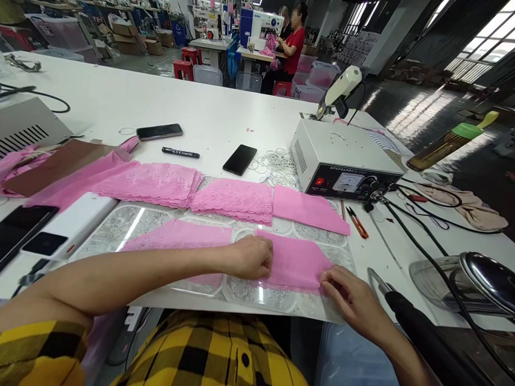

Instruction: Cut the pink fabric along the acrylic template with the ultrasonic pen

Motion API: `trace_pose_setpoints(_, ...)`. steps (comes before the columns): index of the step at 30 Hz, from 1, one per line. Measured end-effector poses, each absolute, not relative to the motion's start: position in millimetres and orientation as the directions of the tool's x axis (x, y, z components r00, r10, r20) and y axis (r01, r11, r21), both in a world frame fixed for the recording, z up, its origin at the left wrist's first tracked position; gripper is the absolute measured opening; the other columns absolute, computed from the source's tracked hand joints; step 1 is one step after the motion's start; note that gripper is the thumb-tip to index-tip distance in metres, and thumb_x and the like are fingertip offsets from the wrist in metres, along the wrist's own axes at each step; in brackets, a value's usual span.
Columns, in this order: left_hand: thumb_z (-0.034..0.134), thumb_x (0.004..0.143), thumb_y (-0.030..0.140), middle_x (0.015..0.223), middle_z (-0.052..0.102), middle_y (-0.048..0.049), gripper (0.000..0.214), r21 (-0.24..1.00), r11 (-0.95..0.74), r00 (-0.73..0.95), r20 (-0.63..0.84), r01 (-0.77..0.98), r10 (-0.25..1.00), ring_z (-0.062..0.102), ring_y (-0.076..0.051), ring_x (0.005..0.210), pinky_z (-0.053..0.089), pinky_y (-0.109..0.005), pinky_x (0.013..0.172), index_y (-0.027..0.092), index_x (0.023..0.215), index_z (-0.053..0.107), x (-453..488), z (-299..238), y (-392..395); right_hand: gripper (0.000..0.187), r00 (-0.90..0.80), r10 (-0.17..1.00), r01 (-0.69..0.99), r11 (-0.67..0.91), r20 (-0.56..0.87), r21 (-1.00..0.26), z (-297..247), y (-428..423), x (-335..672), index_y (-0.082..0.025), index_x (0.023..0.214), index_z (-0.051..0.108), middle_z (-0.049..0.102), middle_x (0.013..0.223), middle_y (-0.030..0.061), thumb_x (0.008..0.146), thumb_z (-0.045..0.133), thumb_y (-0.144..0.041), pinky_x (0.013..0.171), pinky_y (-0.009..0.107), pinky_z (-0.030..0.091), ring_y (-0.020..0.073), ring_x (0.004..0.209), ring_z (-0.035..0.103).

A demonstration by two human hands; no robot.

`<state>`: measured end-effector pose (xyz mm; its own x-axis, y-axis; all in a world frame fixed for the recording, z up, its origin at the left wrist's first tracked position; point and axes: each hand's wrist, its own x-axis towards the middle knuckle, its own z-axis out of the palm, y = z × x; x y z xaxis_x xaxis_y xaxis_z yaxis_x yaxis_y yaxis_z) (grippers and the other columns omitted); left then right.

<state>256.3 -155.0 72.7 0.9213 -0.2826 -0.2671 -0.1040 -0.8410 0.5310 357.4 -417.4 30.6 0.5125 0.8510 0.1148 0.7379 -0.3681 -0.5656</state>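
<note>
A flat pink fabric piece lies in front of me on the clear patterned mat. My left hand is closed on its left edge, fingers curled down. At its lower right corner my right hand pinches the cloth between thumb and fingers. Left of it, partly behind my left forearm, lies a pink lace-edged piece. Just beyond are a stack of pink lace pieces, another lace stack and a plain pink piece.
A control box with cables stands at the back right. Orange snips, a black-handled tool and a lidded glass container are to the right. Phones, a marker and a white power bank lie left and ahead.
</note>
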Motion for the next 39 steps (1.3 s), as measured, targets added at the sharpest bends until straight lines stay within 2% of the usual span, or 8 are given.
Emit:
trace_pose_setpoints(5,0.073,0.082,0.024,0.092,0.068,-0.0030,0.007,0.497,-0.858,0.918,-0.264,-0.134,-0.296,0.062,-0.018,0.087,0.046,-0.025,0.072,0.017,0.078,0.075,257.2,72.7,-157.3,0.026,0.525,0.845,0.721,-0.382,0.097,-0.578,32.4,-416.1,358.6,-0.023,0.073,0.052,0.055,0.068,0.0004,0.096,0.044,-0.032,0.055,0.026,0.043,0.0137,0.061,0.052)
trace_pose_setpoints(14,0.073,0.084,0.041,0.107,0.066,-0.0074,0.029,0.431,-0.860,0.917,-0.155,-0.273,-0.369,0.061,-0.024,0.098,0.044,-0.034,0.086,0.018,0.102,0.071,271.5,68.4,-194.4,0.031,0.511,0.854,0.721,-0.365,0.096,-0.589,35.6,-412.9,359.3,-0.022,0.069,0.052,0.054,0.066,0.0004,0.096,0.044,-0.037,0.053,0.026,0.043,0.0137,0.059,0.052)
trace_pose_setpoints(22,0.064,0.090,0.024,0.102,0.066,-0.0092,0.012,0.412,-0.849,0.904,-0.119,-0.331,-0.411,0.060,-0.024,0.097,0.045,-0.034,0.084,0.014,0.089,0.072,286.0,52.3,-219.4,0.033,0.536,0.839,0.693,-0.374,0.094,-0.616,36.1,-413.1,359.1,-0.022,0.069,0.052,0.054,0.065,0.0003,0.096,0.044,-0.039,0.053,0.027,0.043,0.0138,0.060,0.051)
trace_pose_setpoints(29,0.059,0.090,0.018,0.098,0.066,-0.0080,0.012,0.439,-0.846,0.916,-0.111,-0.303,-0.386,0.063,-0.021,0.090,0.048,-0.030,0.080,0.014,0.088,0.070,290.5,48.0,-217.2,0.033,0.561,0.823,0.669,-0.384,0.093,-0.636,36.5,-411.8,359.8,-0.022,0.070,0.052,0.054,0.065,0.0005,0.096,0.042,-0.040,0.053,0.027,0.043,0.0138,0.059,0.051)
trace_pose_setpoints(31,0.063,0.089,0.025,0.099,0.065,-0.0087,0.014,0.449,-0.841,0.917,-0.102,-0.303,-0.385,0.063,-0.022,0.092,0.049,-0.031,0.079,0.014,0.094,0.069,292.1,50.2,-215.5,0.033,0.567,0.814,0.683,-0.381,0.123,-0.623,38.0,-410.7,360.1,-0.022,0.070,0.052,0.055,0.066,0.0007,0.096,0.042,-0.039,0.054,0.026,0.044,0.0138,0.060,0.052)
trace_pose_setpoints(35,0.071,0.083,0.047,0.104,0.065,-0.0097,0.044,0.440,-0.848,0.927,-0.084,-0.295,-0.367,0.062,-0.027,0.102,0.050,-0.035,0.084,0.016,0.113,0.063,291.1,54.7,-223.3,0.029,0.534,0.810,0.756,-0.330,0.242,-0.566,35.2,-415.1,357.9,-0.024,0.069,0.051,0.057,0.066,0.0014,0.095,0.044,-0.035,0.055,0.026,0.048,0.0148,0.060,0.056)
trace_pose_setpoints(36,0.068,0.084,0.048,0.107,0.065,-0.0080,0.044,0.441,-0.849,0.929,-0.082,-0.292,-0.362,0.062,-0.026,0.104,0.050,-0.034,0.085,0.019,0.116,0.062,291.3,55.0,-227.4,0.027,0.513,0.810,0.778,-0.300,0.284,-0.552,31.0,-417.5,358.0,-0.025,0.069,0.052,0.059,0.066,0.0018,0.094,0.046,-0.035,0.053,0.026,0.049,0.0156,0.059,0.058)
trace_pose_setpoints(39,0.055,0.089,0.029,0.107,0.067,-0.0050,0.022,0.544,-0.803,0.905,-0.169,-0.244,-0.389,0.065,-0.023,0.098,0.050,-0.031,0.070,0.024,0.109,0.063,300.2,50.7,-232.7,0.014,0.441,0.767,0.862,-0.216,0.467,-0.459,8.0,-417.8,366.9,-0.035,0.085,0.063,0.065,0.070,0.0027,0.089,0.049,-0.036,0.049,0.032,0.052,0.0224,0.060,0.063)
